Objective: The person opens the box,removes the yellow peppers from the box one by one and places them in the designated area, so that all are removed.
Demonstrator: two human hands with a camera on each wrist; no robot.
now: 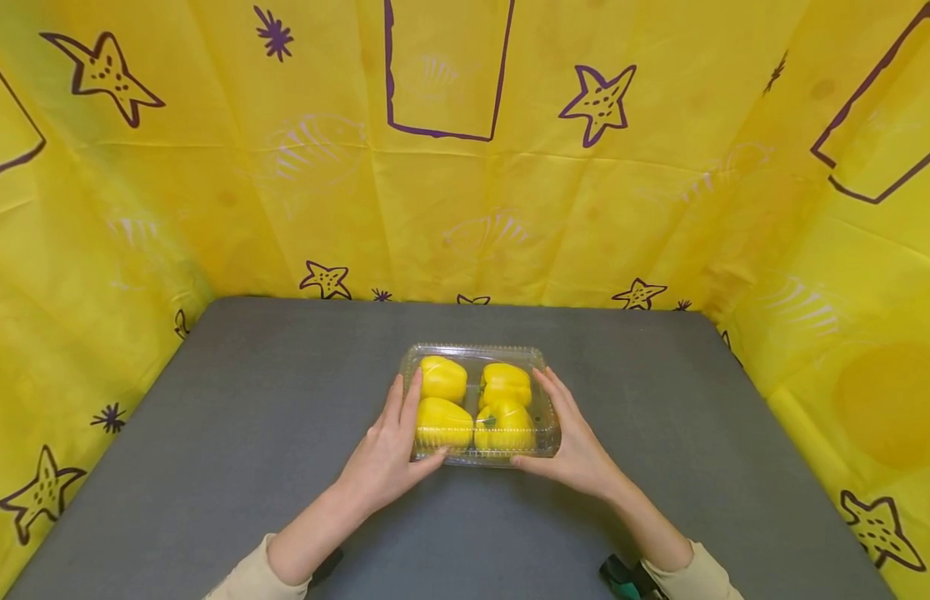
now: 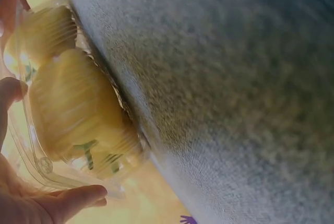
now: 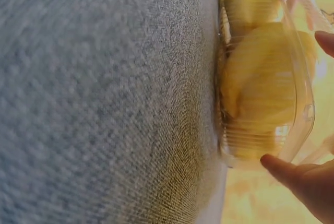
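A clear plastic container (image 1: 476, 350) with ribbed walls sits on the grey table, holding several yellow bell peppers (image 1: 444, 423) in two rows. Green stems show on some peppers (image 2: 78, 104) through the plastic. On its left side my left hand (image 1: 382, 458) grips it, fingers along the side and thumb at the front edge. Opposite, my right hand (image 1: 577, 450) holds the right side the same way, thumb at the front corner. In the right wrist view, the container's wall (image 3: 261, 135) stands close to the tabletop, with fingertips at its rim.
The grey table (image 1: 285, 358) extends around the container on all sides. Yellow fabric (image 1: 465, 200) with starfish and fish drawings hangs behind the table and along both sides. A dark and green object (image 1: 621, 577) is by the right sleeve.
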